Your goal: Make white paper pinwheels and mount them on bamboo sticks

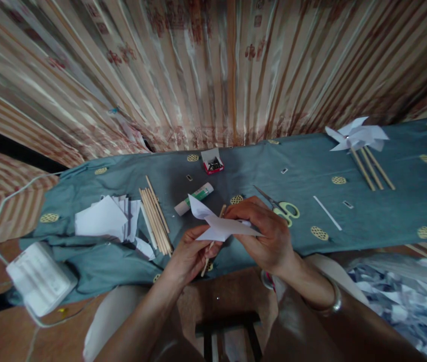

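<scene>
Both my hands hold a folded white paper pinwheel (219,226) on a thin wooden stick (211,246) over the near edge of a table with a blue-grey cloth (304,166). My left hand (189,254) grips the stick and the paper from below, fingers closed. My right hand (264,234) pinches the paper's right side from above, fingers curled; a metal bangle sits on that wrist. Green-handled scissors (283,208) lie just beyond my right hand.
A bundle of wooden sticks (156,216) and a pile of white paper squares (108,218) lie at left. A glue stick (194,198), a small red box of pins (212,163), finished pinwheels (360,138) at far right, a white power adapter (38,279) at lower left.
</scene>
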The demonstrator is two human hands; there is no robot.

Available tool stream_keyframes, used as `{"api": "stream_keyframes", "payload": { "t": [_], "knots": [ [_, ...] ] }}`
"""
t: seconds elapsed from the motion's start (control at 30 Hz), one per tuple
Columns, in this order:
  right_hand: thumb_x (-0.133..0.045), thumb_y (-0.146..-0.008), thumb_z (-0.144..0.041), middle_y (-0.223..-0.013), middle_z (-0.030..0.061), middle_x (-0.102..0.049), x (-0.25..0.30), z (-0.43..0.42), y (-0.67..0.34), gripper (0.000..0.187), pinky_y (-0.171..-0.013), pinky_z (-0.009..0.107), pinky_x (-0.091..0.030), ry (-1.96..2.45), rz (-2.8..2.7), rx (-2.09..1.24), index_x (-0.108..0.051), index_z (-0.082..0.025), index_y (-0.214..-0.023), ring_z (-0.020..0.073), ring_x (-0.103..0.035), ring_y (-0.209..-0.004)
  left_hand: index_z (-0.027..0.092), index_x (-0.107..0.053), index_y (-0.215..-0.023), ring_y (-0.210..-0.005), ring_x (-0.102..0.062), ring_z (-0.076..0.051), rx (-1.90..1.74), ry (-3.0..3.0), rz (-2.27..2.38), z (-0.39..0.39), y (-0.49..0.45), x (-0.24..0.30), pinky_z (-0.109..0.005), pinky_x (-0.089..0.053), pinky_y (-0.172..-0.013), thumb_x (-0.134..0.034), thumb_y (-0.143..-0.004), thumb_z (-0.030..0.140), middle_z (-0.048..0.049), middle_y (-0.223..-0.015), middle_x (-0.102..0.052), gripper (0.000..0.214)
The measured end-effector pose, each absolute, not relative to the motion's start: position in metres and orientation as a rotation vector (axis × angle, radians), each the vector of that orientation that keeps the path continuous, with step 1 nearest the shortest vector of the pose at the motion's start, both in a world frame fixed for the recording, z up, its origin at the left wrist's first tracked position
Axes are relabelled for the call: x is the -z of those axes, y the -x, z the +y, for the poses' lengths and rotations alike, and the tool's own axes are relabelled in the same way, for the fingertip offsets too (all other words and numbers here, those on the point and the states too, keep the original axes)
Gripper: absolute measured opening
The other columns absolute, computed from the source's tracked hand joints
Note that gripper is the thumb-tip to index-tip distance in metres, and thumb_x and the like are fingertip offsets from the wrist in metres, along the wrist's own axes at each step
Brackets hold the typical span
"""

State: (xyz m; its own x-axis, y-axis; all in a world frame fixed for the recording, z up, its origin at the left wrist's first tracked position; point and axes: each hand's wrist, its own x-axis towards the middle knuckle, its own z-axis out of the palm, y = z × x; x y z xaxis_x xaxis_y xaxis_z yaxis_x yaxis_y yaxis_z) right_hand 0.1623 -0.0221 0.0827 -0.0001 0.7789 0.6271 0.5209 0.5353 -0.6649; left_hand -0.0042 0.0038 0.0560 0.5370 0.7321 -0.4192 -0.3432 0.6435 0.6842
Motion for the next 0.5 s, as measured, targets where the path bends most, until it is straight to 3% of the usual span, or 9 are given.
{"api": "stream_keyframes", "payload": {
  "t": [0.3, 0.5],
  "knots": [
    [-0.064, -0.090, -0.014, -0.085, 0.0022, -0.076, -0.0837, -0.0218, -0.1638, 0.009, -0.074, 0.031, -0.055, 1.104, -1.663, -0.295, -0.067, -0.022, -0.095, 0.0172, -0.068, -0.082, 0.010, -0.070, -0.066, -0.044, -0.039, -0.002, -0.696, -0.532, 0.784, 0.0040, 0.0038, -0.0555, -0.017, -0.027, -0.046, -0.092, -0.053, 0.031, 0.0013, -0.053, -0.057, 0.033],
    [-0.065, -0.086, -0.018, -0.086, 0.0015, -0.075, -0.0844, -0.0239, -0.1603, 0.008, -0.078, 0.032, -0.054, 1.194, -1.421, -0.657, -0.072, -0.022, -0.088, 0.0173, -0.069, -0.084, 0.010, -0.069, -0.064, -0.045, -0.038, -0.003, -0.706, -0.552, 0.765, 0.0043, 0.0043, -0.0548, -0.018, -0.025, -0.046, -0.091, -0.055, 0.030, 0.0012, -0.052, -0.054, 0.032]
  ]
}}
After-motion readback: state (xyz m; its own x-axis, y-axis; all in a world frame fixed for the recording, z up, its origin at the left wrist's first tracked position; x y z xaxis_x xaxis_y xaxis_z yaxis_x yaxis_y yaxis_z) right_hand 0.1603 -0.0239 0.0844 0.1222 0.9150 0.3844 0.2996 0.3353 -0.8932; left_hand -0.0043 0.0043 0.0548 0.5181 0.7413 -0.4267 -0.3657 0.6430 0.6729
